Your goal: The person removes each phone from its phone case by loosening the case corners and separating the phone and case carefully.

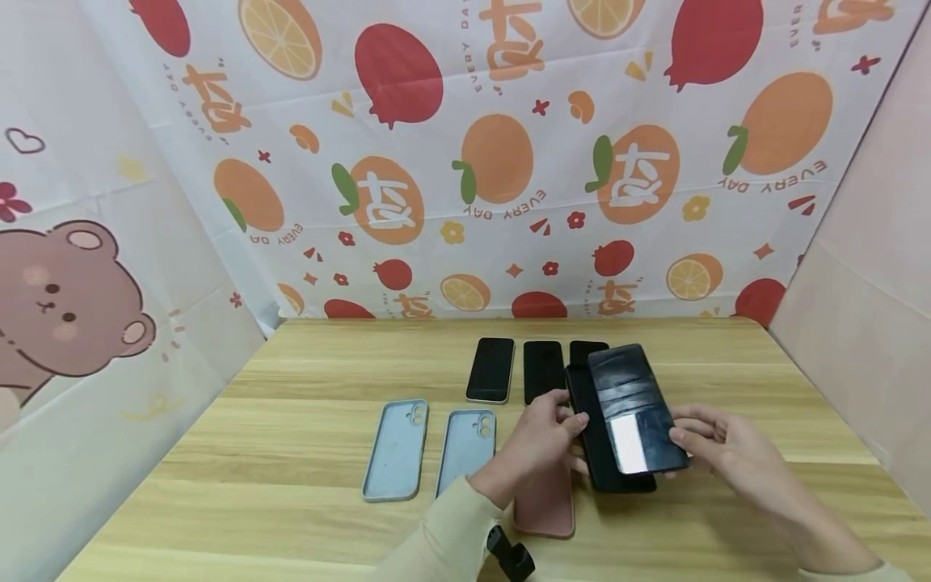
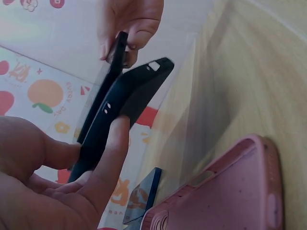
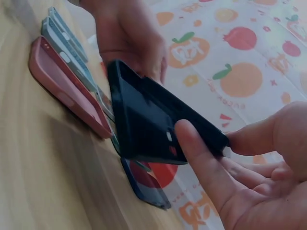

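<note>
My left hand (image 1: 537,440) grips a black phone case (image 1: 598,457) by its left side, thumb on top and fingers beneath, above the table. Over that case lies a dark, glossy phone (image 1: 631,384), tilted and offset to the right, with a bright reflection on its face. The right hand (image 1: 730,449) pinches this phone near its lower right edge. In the left wrist view the case (image 2: 134,91) shows cutouts along its edge, and the phone is partly hidden behind it. A pink phone case (image 1: 545,505) lies on the table below the left hand.
Two light blue phone cases (image 1: 395,453) lie on the wooden table (image 1: 291,453) at left, one partly behind the left sleeve (image 1: 444,533). Several dark phones (image 1: 490,370) form a row at the back. A fruit-patterned cloth (image 1: 502,242) hangs behind the table.
</note>
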A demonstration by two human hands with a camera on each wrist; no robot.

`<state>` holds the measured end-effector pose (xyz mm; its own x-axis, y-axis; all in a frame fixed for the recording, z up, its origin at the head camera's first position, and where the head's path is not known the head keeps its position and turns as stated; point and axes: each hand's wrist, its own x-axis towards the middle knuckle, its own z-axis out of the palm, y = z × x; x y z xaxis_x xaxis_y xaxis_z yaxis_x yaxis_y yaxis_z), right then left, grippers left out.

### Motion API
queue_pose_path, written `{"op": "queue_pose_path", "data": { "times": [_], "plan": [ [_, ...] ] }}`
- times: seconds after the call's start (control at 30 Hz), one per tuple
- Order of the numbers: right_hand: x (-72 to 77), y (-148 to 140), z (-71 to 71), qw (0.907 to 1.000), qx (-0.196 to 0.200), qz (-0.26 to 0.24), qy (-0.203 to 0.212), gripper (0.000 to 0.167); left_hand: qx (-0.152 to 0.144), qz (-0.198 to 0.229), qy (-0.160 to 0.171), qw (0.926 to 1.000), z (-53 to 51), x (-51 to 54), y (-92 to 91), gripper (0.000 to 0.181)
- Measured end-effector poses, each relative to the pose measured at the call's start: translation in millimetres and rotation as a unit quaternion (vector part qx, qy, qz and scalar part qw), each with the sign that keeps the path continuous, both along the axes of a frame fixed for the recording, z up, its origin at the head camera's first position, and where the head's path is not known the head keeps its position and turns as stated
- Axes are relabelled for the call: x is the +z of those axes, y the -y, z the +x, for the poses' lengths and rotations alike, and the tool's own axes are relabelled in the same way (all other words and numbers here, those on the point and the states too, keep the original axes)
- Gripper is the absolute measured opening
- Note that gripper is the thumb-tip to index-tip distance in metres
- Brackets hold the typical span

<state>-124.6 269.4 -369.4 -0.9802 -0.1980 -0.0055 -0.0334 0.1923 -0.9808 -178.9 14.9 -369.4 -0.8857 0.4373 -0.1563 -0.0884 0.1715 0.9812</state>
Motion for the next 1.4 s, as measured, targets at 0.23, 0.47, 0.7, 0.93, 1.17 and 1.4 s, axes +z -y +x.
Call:
{"op": "queue_pose_path", "data": {
  "times": [0.23, 0.47, 0.7, 0.93, 1.17, 1.4],
  "plan": [
    [-7.8, -19.5, -18.5, 0.995, -0.065, -0.058, 0.05, 0.061, -0.008, -0.069, -0.037, 0.9969, 6.3, -1.6, -4.3, 0.06],
    [-27.8, -32.1, -31.0, 0.9929, -0.102, 0.0, 0.062, 0.062, -0.028, -0.127, -0.082, 0.9881, 11.1, -5.9, -8.4, 0.051],
    [-35.2, -36.7, -44.1, 0.9925, -0.1, 0.017, 0.068, 0.063, -0.066, -0.157, -0.068, 0.9831, 13.1, -11.2, -11.9, 0.049],
    [-42.0, -39.9, -57.6, 0.9935, -0.082, 0.025, 0.076, 0.062, -0.083, -0.289, -0.141, 0.9434, 13.8, -8.5, -15.0, 0.058],
    [-48.0, -46.2, -61.3, 0.9939, -0.073, 0.016, 0.082, 0.059, -0.093, -0.324, -0.135, 0.9318, 19.6, -0.6, -17.6, 0.063],
    [-44.0, -44.2, -61.0, 0.9877, -0.093, 0.118, 0.045, 0.051, -0.11, -0.358, -0.129, 0.9183, 27.5, 7.4, -16.5, 0.065]
  ]
}}
